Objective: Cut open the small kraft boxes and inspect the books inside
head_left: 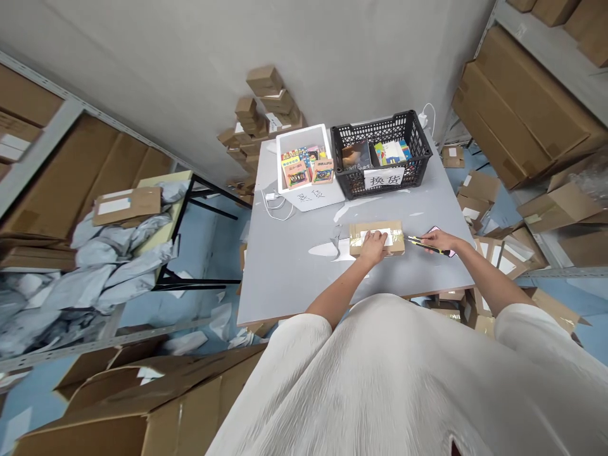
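Note:
A small taped cardboard box [395, 246] with a white label lies on the grey table [289, 266]. My left hand [373, 246] rests on top of it, fingers stretched over the label. Just right of the box, my right hand [439, 241] is closed around a black and yellow utility knife [430, 246]. The knife's tip points left, at the right end of the box; whether it touches the cardboard I cannot tell. Under my right hand, partly hidden, lies a pink, dark-edged phone-like object [434, 229].
At the table's back stand a white bin [317, 201] of colourful booklets and a black crate [349, 187] holding books. A white cable [280, 212] lies left of the bin. Cardboard boxes [266, 81] are stacked by the wall. Grey parcels [128, 240] lie to the left; a large open carton [190, 405] stands nearby.

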Demonstrator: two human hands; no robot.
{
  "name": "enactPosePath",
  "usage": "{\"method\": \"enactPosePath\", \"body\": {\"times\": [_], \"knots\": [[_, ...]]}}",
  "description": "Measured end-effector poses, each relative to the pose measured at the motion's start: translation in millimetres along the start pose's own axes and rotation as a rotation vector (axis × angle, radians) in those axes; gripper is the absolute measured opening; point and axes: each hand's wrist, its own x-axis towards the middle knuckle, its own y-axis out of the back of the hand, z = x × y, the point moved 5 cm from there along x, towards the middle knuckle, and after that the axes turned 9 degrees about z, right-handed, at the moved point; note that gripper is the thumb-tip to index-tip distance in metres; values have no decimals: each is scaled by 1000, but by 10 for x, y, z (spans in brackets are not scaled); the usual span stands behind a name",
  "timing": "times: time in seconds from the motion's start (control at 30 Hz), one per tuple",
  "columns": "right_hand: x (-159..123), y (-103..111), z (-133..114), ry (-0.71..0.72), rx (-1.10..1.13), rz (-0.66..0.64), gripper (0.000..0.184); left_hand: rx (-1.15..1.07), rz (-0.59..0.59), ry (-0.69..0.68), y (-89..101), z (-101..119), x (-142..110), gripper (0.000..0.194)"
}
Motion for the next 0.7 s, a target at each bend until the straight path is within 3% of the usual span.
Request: {"method": "enactPosePath", "body": {"times": [0.13,0.3,0.4,0.5,0.7], "knots": [[-124,-20,103,-1,15,-19,61,-3,5,-1,20,5,3,64],[-235,89,217,-13,101,257,63,-53,49,40,99,17,-24,78],[-236,76,203,-23,70,311,56,-60,121,95,195,7,17,61],[-216,42,108,28,-13,356,47,-52,176,109,251,5,114,53],[-191,-60,-115,246,-399,393,42,-40,137,104,145,-26,287,69]]}}
